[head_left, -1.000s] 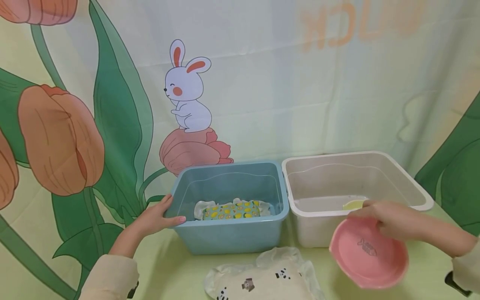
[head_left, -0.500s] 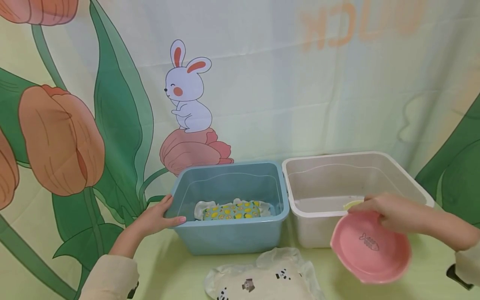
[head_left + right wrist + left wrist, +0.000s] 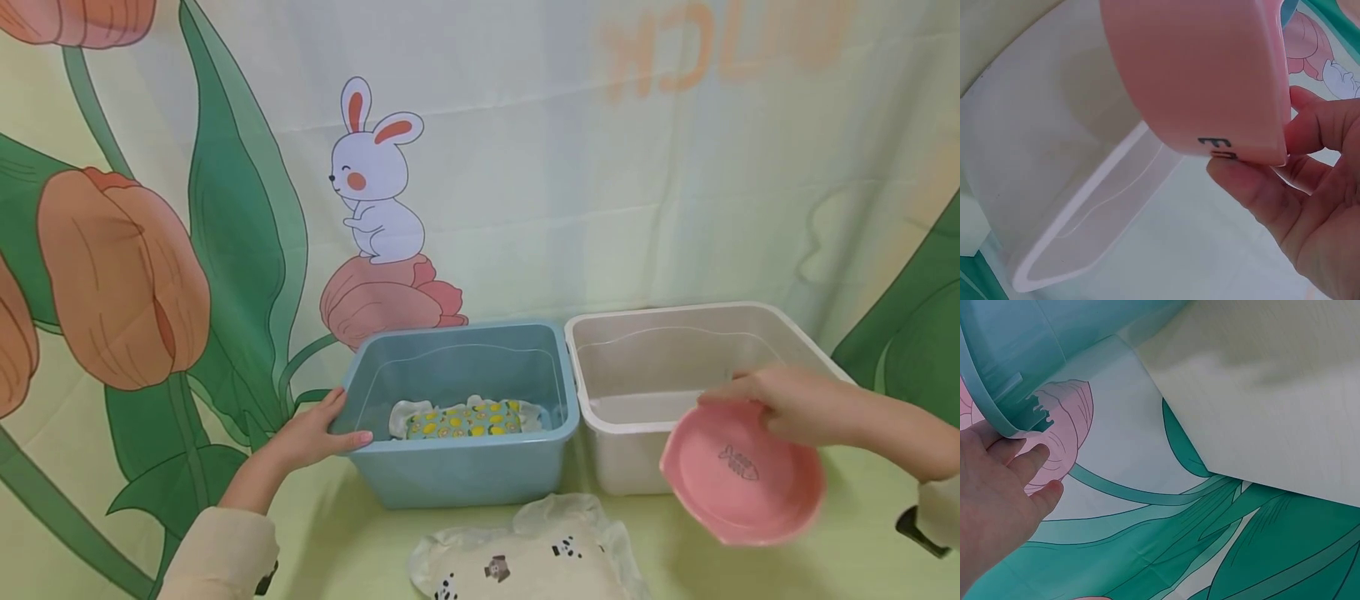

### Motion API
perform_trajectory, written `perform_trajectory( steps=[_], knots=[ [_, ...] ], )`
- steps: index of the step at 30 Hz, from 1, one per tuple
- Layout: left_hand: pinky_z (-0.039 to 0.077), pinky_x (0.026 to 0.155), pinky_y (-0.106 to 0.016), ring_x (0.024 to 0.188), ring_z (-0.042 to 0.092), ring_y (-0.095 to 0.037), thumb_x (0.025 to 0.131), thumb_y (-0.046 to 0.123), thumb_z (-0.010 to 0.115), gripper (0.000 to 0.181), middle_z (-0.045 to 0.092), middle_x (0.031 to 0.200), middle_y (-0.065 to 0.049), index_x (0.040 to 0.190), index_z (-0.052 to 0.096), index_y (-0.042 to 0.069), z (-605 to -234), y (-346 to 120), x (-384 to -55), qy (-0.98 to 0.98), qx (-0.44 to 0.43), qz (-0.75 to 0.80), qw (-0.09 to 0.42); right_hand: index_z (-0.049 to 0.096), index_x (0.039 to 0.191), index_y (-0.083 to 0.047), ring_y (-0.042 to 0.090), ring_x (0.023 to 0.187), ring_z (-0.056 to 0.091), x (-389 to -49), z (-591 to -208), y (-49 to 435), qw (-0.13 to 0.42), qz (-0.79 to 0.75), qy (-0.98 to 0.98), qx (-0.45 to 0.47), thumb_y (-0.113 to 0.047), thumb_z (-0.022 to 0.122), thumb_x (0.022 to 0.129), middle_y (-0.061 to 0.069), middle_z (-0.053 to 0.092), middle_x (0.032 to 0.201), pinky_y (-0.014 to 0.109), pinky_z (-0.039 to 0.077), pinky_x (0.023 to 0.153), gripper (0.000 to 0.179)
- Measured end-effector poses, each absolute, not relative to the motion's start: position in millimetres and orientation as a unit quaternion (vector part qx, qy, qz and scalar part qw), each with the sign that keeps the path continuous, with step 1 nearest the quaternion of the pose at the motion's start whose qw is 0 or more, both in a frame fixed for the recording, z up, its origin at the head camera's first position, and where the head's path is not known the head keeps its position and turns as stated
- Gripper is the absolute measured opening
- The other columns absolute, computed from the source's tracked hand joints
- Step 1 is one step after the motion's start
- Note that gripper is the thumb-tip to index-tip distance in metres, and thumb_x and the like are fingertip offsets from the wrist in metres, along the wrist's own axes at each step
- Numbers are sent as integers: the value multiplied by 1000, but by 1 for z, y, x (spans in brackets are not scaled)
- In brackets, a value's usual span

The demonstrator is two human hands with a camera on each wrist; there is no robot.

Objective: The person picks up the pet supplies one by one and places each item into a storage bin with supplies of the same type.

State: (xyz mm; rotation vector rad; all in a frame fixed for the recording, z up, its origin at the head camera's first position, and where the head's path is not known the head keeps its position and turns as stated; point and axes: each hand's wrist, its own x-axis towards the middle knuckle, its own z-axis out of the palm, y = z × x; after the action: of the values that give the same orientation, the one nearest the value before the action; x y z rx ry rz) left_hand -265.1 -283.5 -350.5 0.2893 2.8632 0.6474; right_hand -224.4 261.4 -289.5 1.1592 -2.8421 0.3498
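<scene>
A pink bowl (image 3: 742,475) with a fishbone print hangs tilted in front of the white bin (image 3: 630,429), its inside facing the head camera. My right hand (image 3: 806,404) pinches its upper rim. In the right wrist view, the thumb lies on the outer wall of the bowl (image 3: 1197,75), beside dark lettering, and the other fingers reach its rim side. My left hand (image 3: 311,429) holds the front left corner of the blue bin (image 3: 457,475), thumb along the front rim. The left wrist view shows several fingertips (image 3: 1038,456) against the bin's outside.
A small pillow with a lemon print (image 3: 461,421) lies inside the blue bin. In front, a cream pillow with animal prints (image 3: 525,567) rests on the pale green table (image 3: 322,533). A printed curtain (image 3: 510,192) hangs behind both bins, which stand side by side.
My right hand has lifted the pink bowl slightly and shifted a little right. A yellow thing in the white bin, seen earlier, is now hidden. My left hand stays on the blue bin.
</scene>
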Motion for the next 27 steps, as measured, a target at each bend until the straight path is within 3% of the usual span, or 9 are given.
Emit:
perform_trajectory(
  steps=[16,27],
  knots=[
    [23,97,-60,129,15,-47,78,55,56,99,5,145,-26,140,7,-4,-348,-282,-265,967,93,215,98,65,107,-10,13,79,53,-233,-271,259,24,104,-938,331,20,51,64,-1,61,91,17,41,53,54],
    [24,97,-60,129,16,-47,78,56,55,99,6,146,-25,141,8,-4,-351,-284,-266,969,92,210,97,65,108,-8,13,73,49,-247,-258,257,22,107,-946,305,19,53,66,1,60,85,18,39,50,51]
  ],
)
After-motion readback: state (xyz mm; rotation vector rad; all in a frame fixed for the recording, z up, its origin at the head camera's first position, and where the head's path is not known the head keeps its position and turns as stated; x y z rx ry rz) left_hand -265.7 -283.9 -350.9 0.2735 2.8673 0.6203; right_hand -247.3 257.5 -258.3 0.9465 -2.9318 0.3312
